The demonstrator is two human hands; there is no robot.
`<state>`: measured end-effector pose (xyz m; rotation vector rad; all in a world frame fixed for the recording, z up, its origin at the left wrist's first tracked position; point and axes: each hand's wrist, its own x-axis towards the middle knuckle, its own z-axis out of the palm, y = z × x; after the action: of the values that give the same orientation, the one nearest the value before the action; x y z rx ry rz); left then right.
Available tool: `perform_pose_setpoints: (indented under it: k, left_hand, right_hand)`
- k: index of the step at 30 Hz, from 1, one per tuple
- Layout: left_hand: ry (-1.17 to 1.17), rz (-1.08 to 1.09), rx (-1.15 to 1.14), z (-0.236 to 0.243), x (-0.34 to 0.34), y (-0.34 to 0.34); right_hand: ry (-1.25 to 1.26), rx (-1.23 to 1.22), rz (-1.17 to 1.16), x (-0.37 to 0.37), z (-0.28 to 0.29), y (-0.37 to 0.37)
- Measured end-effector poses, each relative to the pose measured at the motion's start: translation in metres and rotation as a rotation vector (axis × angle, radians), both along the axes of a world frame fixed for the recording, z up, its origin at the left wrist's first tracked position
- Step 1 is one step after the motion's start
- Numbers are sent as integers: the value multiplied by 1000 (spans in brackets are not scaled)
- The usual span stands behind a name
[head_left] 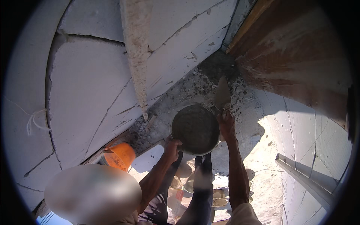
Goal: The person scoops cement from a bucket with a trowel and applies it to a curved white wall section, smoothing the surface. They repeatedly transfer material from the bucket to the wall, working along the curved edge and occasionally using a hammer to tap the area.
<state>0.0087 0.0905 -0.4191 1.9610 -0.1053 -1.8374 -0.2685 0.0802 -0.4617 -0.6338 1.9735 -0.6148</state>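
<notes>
My left hand (173, 147) grips the near-left rim of a round metal pan (195, 129) filled with dark grey mortar. At the pan's right rim my right hand (227, 123) is closed on the handle of a pointed trowel (222, 95). The trowel blade points away from me, over a patch of spilled mortar (204, 77) in the corner where the white block walls meet. My dark-trousered legs (200, 187) show below the pan.
White block wall (86, 86) with cracked joints fills the left. A long mortar-crusted straightedge (137, 56) leans against it. An orange bucket (120, 155) stands lower left, above a blurred person (93, 195). Brown board (300, 48) upper right, metal channel (303, 176) right.
</notes>
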Motion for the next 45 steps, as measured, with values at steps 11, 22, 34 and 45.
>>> perform_pose_setpoints:
  k: [11, 22, 34, 45]
  left_hand:
    - [-175, -918, -703, 360, 35, 86]
    - [151, -188, -254, 403, 3, 91]
    - [26, -280, -167, 430, 1, 75]
    - [117, -16, -116, 439, -1, 76]
  right_hand:
    - [346, -282, 354, -27, 393, 159]
    - [784, 8, 952, -24, 500, 146]
    - [468, -583, 965, -19, 431, 108]
    - [416, -634, 918, -23, 438, 120]
